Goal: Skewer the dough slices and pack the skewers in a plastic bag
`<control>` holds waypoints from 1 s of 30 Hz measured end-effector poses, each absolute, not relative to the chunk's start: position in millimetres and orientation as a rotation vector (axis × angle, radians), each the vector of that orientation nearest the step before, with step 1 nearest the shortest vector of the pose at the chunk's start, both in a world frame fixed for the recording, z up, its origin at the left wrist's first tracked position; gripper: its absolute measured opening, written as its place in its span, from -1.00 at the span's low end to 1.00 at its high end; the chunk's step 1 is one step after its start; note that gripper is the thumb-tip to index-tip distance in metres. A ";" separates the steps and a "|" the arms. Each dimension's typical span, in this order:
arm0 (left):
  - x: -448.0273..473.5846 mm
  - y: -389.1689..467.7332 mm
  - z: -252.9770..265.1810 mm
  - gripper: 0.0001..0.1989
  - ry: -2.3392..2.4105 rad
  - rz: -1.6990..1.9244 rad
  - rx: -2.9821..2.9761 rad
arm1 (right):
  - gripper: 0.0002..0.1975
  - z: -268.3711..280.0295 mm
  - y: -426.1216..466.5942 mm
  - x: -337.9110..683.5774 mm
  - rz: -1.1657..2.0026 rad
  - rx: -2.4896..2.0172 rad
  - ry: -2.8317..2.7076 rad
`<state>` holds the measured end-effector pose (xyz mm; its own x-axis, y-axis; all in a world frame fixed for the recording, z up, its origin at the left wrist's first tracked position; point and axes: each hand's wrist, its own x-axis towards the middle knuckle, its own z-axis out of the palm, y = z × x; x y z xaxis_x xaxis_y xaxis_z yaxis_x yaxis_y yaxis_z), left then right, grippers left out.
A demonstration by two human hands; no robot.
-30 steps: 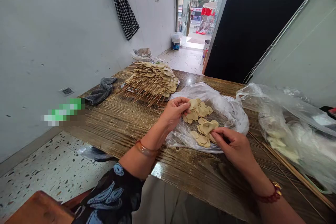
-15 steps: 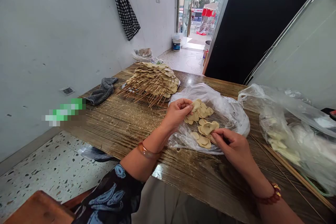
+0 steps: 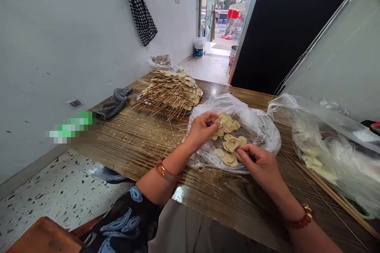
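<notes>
Thin, pale beige round slices (image 3: 229,159) lie in loose piles on a clear plastic bag (image 3: 264,126) spread on the wooden table. My left hand (image 3: 204,127) pinches a slice at the upper pile, thumb against fingers. Lower and to the right, my right hand (image 3: 259,162) grips the edge of a curled slice (image 3: 234,142) between thumb and forefinger. Behind the bag, a big heap of skewered slices (image 3: 175,89) rests on a tray, the bare stick ends pointing toward me and left.
Bamboo skewers (image 3: 332,191) lie at the right beside another plastic bag (image 3: 314,154) holding more pale slices. A grey cloth (image 3: 115,104) sits on the table's left edge. Wooden table (image 3: 136,146) surface shows scattered crumbs. An orange-brown stool (image 3: 44,237) stands lower left.
Both hands stay at the piles with nearly the same pinches. The whole view has shifted very slightly; nothing has plainly been picked up or let go.
</notes>
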<state>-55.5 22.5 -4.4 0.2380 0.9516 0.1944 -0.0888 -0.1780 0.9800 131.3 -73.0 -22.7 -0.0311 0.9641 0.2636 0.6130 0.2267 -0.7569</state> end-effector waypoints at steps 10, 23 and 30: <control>-51.5 14.0 -0.7 -0.48 0.772 1.043 1.296 | -0.72 -21.0 -73.5 127.7 0.672 -1.436 -1.624; -49.6 14.4 -5.8 -0.66 0.640 0.998 0.944 | -0.72 -20.4 -73.3 124.7 0.714 -1.404 -1.640; -51.1 16.6 -4.8 -0.64 0.648 0.982 0.887 | -0.73 -26.5 -72.0 124.6 0.597 -1.419 -1.663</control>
<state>-51.1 16.6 -4.8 0.4246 0.9022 -0.0757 -0.4239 0.2719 0.8639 124.6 -72.0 -26.5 0.0027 0.9563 0.2925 0.5514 0.2426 -0.7982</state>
